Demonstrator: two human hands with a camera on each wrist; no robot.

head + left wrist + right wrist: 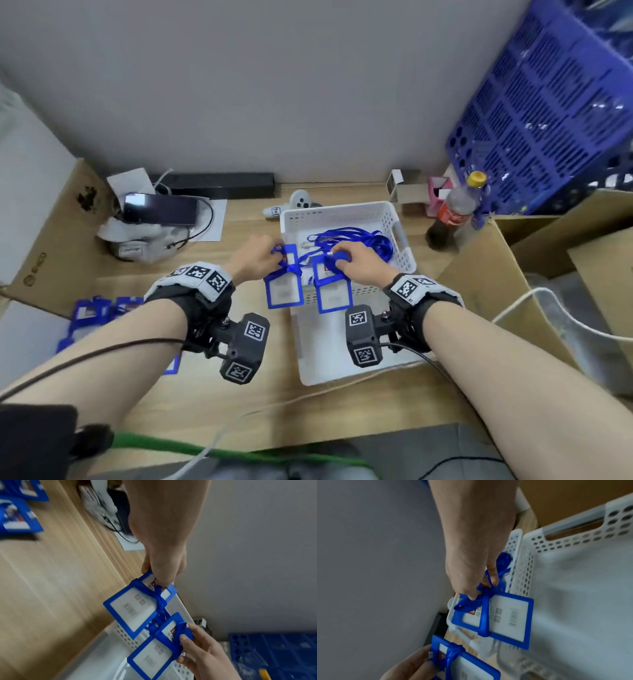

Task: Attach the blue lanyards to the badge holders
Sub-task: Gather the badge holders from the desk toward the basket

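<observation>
Two blue-framed badge holders hang side by side over the white baskets. My left hand [273, 256] pinches the top of the left badge holder [284, 291], which has a blue lanyard [160, 601] wound round its upper part. My right hand [339, 259] grips the top of the right badge holder [334, 296], also with a lanyard strap [484, 615] wrapped across it. In the left wrist view the left hand [163, 576] holds its holder [130, 609] by the top edge. In the right wrist view the right hand [480, 589] holds its holder [510, 616]. More blue lanyards [363, 240] lie bundled in the far basket [342, 210].
A second white basket [329, 349] sits nearer me. Several blue badge holders [92, 313] lie at the left on the wooden desk. A cola bottle [452, 212], cardboard boxes [496, 274] and a blue crate [548, 120] stand at the right. A phone [159, 209] and cables are at the back left.
</observation>
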